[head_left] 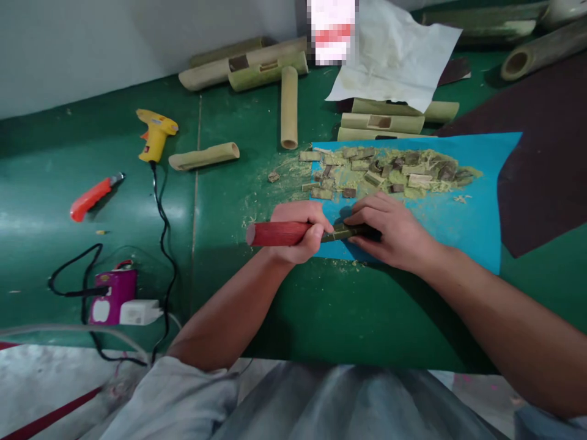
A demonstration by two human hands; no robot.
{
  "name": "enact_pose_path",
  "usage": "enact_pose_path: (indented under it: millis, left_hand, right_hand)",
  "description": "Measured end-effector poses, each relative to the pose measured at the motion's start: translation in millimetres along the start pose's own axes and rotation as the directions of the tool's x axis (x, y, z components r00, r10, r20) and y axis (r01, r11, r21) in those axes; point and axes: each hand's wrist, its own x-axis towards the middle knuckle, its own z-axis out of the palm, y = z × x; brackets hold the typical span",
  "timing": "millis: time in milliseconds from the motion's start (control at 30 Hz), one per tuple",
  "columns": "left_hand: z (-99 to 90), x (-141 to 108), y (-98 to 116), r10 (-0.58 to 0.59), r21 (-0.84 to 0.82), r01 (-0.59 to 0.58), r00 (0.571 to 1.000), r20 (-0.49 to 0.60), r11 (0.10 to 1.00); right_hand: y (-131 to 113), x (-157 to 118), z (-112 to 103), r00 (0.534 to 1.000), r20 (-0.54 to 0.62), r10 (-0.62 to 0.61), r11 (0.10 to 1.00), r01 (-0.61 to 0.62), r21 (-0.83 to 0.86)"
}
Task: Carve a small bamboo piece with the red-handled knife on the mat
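My left hand (293,214) is wrapped round the thick red wooden handle (279,234) of a tool; its working end is hidden by the fingers. Just right of that fist lies a dark green bamboo piece (342,232) on a blue sheet (477,226). The fingers of my right hand (389,229) grip the bamboo piece from above and cover its far end. Beyond both hands, a heap of small cut bamboo pieces (373,177) and pale sawdust (428,159) is spread on the sheet.
On the green table (238,208) lie a yellow glue gun (156,134), an orange cutter (94,198) and a purple power block (114,296) with cords. Bamboo tubes (288,110) lie toward the wall. White paper (394,55) and a dark brown sheet (545,165) are at the right.
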Motion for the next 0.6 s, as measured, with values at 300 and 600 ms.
enact_pose_path:
  millis: [300, 600]
  left_hand:
    - [1.0, 0.5, -0.7, 0.057, -0.064, -0.061, 0.996, -0.066, 0.996]
    - [0.5, 4.4, 7.6, -0.006, 0.001, 0.006, 0.998, -0.055, 1.000]
  right_hand:
    - [-1.2, 0.9, -0.1, 1.000, -0.016, -0.009, 1.000, 0.008, -0.013]
    - [-0.6, 1.5, 0.3, 1.000, -0.016, -0.017, 1.000, 0.017, 0.004]
